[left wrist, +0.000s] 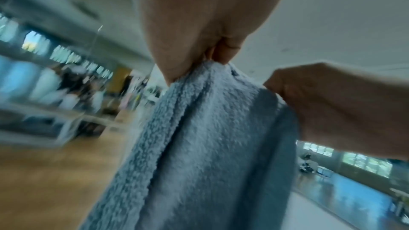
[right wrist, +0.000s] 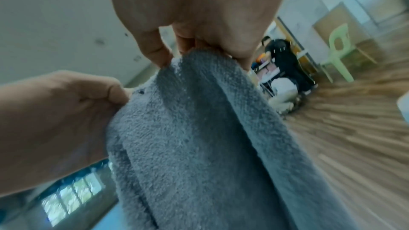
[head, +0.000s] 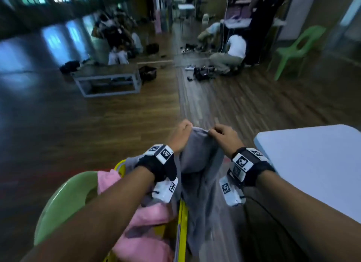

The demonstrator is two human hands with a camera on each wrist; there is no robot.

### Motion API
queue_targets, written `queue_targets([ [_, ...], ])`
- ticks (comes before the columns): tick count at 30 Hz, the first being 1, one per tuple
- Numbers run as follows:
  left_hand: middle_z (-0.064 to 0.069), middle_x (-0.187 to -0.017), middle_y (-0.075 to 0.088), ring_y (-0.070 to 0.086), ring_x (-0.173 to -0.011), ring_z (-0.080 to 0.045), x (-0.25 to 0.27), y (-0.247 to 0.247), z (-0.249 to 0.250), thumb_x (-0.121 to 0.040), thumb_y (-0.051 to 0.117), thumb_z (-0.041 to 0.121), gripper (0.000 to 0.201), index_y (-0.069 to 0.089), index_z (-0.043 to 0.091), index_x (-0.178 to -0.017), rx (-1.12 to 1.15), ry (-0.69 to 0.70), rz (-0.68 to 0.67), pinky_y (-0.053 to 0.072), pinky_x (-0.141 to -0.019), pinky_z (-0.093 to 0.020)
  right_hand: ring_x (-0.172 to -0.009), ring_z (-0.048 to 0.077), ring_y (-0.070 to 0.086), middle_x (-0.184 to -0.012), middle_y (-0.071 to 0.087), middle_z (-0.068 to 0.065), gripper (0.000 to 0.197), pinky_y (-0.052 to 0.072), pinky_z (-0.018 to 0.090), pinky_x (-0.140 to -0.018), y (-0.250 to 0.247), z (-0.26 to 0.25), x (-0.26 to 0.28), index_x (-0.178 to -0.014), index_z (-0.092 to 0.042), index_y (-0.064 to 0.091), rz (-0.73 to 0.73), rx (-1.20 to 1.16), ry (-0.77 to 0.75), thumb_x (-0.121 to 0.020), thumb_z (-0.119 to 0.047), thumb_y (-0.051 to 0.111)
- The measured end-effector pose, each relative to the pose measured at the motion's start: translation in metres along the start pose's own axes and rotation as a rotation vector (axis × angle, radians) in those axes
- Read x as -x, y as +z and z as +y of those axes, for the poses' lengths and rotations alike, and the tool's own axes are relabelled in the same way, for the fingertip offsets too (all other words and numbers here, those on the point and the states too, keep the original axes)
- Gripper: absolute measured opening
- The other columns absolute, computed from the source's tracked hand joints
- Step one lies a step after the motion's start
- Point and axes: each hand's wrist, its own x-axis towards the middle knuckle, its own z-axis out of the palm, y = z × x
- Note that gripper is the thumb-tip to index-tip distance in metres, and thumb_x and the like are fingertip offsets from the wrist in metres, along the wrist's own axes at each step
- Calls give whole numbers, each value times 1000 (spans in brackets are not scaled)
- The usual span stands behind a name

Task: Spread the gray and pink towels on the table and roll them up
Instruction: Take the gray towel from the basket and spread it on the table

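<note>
Both hands hold the gray towel point(head: 197, 164) up in the air by its top edge, and it hangs down in folds between my forearms. My left hand point(head: 182, 132) pinches the edge on the left; in the left wrist view that hand point(left wrist: 199, 55) grips the towel point(left wrist: 210, 137) from above. My right hand point(head: 222, 133) pinches the edge close beside it, and in the right wrist view the right hand point(right wrist: 194, 41) holds the towel point(right wrist: 199, 137). The pink towel point(head: 144, 222) lies bunched in a yellow container point(head: 182, 222) on a green chair point(head: 64, 201) at lower left.
A white table point(head: 312, 164) stands at the right, its near corner just right of my right wrist. Ahead is wooden floor with a low gray bench point(head: 107, 79), people crouching among bags point(head: 228, 54) and another green chair point(head: 297, 48) at the far right.
</note>
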Motion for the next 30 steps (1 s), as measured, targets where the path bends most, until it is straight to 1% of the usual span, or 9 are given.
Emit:
queue_targets([
  [2, -23, -104, 60, 54, -95, -29, -14, -27, 59, -97, 38, 12, 21, 57, 4, -93, -68, 104, -7, 30, -72, -32, -67, 14, 46, -63, 50, 11, 34, 33, 31, -62, -48, -31, 1, -68, -7, 58, 45, -53, -86, -84, -37, 60],
  [4, -23, -94, 59, 54, -93, -33, -23, -48, 116, -96, 40, 16, 24, 53, 10, -77, -99, 207, -9, 29, -69, -34, -68, 10, 48, -68, 59, 13, 43, 37, 31, -62, -96, -61, 2, -73, -7, 63, 101, -48, -179, -78, -50, 61],
  [7, 1, -64, 50, 48, -69, -18, -27, -70, 192, -90, 53, 27, 33, 47, 20, -58, -57, 330, -46, 28, -60, -30, -70, 7, 49, -66, 58, -2, 24, 39, 29, -67, -163, -102, 1, -68, -17, 64, 195, -77, -290, -87, -33, 64],
  [9, 6, -64, 51, 45, -64, -8, -27, -77, 236, -88, 62, 27, 27, 57, 20, -61, -45, 445, -75, 34, -60, -26, -72, 7, 52, -71, 60, -4, 22, 41, 30, -70, -204, -120, 6, -69, -25, 63, 283, -89, -347, -86, -38, 62],
  [13, 0, -71, 57, 48, -69, -9, -25, -80, 318, -84, 63, 23, 18, 66, 8, -76, 12, 620, 3, 38, -66, -26, -76, 8, 58, -82, 68, 3, 27, 46, 28, -72, -271, -143, 22, -82, -19, 68, 407, -101, -432, -86, -45, 61],
  [18, 4, -75, 63, 56, -76, -12, -20, -57, 374, -81, 63, 30, 18, 69, 14, -76, -16, 667, 86, 46, -77, -32, -68, 8, 54, -70, 63, -2, 24, 44, 26, -64, -317, -140, 56, -71, -16, 68, 422, -171, -445, -89, -31, 64],
  [23, -2, -84, 65, 59, -82, -17, -15, -41, 365, -90, 60, 27, 18, 68, 12, -83, 136, 646, 279, 47, -82, -36, -66, 12, 42, -68, 48, 3, 39, 32, 29, -62, -311, -82, 88, -69, 1, 57, 433, -260, -441, -91, -31, 62],
  [27, -4, -108, 65, 58, -103, -17, 2, 19, 341, -96, 51, 30, 26, 64, 11, -107, 338, 544, -310, 41, -97, -36, -67, 12, 48, -68, 56, 6, 34, 38, 30, -63, -325, -93, 93, -74, 2, 63, 478, -329, -470, -91, -28, 61],
  [30, -18, -99, 63, 56, -93, -24, 7, 36, 336, -89, 56, 26, 40, 61, -11, -101, 527, 524, -373, 43, -88, -37, -69, 15, 51, -71, 62, 16, 38, 39, 32, -66, -330, -97, 93, -74, 1, 66, 409, -314, -459, -87, -35, 66],
])
